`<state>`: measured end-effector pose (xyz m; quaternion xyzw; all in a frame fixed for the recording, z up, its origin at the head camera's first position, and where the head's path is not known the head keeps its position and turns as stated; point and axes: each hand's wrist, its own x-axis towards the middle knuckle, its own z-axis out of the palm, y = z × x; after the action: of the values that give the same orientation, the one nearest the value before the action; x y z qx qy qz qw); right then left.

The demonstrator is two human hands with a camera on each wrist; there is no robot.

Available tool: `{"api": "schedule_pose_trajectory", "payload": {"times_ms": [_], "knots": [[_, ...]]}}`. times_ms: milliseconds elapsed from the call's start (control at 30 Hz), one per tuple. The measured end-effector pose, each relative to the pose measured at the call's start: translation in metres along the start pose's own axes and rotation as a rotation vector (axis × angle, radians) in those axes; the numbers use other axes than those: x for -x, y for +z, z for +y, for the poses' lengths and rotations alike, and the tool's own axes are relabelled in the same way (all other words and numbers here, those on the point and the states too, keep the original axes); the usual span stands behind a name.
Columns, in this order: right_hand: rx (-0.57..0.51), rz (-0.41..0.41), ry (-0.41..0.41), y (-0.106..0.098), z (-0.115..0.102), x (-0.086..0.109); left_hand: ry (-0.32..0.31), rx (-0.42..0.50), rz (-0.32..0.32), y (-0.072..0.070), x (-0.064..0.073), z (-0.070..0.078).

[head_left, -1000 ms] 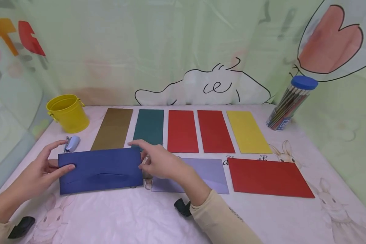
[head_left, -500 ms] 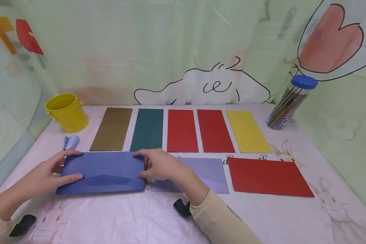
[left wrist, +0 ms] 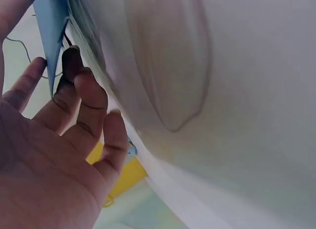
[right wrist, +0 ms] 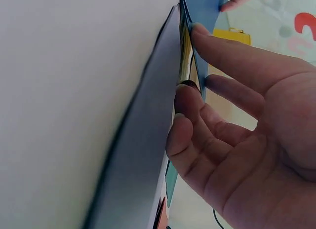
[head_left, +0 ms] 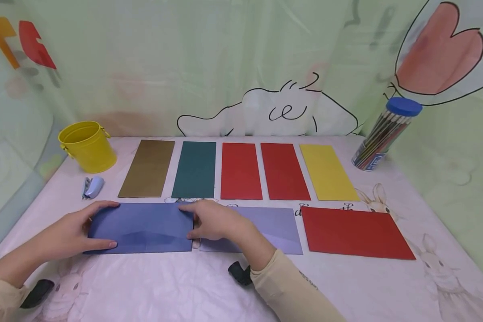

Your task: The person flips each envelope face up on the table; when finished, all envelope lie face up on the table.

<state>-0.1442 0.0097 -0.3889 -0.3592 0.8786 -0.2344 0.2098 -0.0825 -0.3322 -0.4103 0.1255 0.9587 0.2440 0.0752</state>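
A blue envelope (head_left: 145, 226) with a faint flap line lies low over the near left of the table in the head view. My left hand (head_left: 78, 232) pinches its left end, thumb on the face and forefinger at the far edge. At the other end, my right hand (head_left: 215, 219) pinches the right edge between thumb and forefinger. Both wrist views show the blue envelope (left wrist: 52, 31) edge-on, with fingers of the left hand (left wrist: 54, 155) and right hand (right wrist: 247, 125) behind it. A lavender envelope (head_left: 275, 228) lies partly under the right forearm.
Along the back lie brown (head_left: 146, 169), green (head_left: 194, 170), two red and yellow (head_left: 328, 172) paper rectangles. A larger red one (head_left: 356, 232) is at front right. A yellow bucket (head_left: 87, 150), a small lilac stapler (head_left: 92, 187) and a pencil tub (head_left: 386, 134) stand at the sides.
The blue envelope has tipped from raised toward the camera to flatter, and its face looks lighter. My left hand has slid right along it; the right hand has moved only slightly.
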Motion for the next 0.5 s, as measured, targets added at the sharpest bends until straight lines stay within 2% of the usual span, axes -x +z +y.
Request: {"api": "schedule_pose_trajectory", "payload": {"times_ms": [167,400,500], "knots": [[0.03,-0.008,0.004,0.0009,0.0013,0.0001,-0.023,-0.054,-0.026,0.0015,-0.0041,0.003],[0.127,-0.012,0.042,0.0023,-0.0004,0.0015,-0.004,-0.196,-0.033,0.0028,-0.0076,0.0042],[0.171,-0.007,0.048,0.0026,-0.0029,0.0022,-0.054,-0.25,-0.057,0.0023,-0.0067,0.0061]]}}
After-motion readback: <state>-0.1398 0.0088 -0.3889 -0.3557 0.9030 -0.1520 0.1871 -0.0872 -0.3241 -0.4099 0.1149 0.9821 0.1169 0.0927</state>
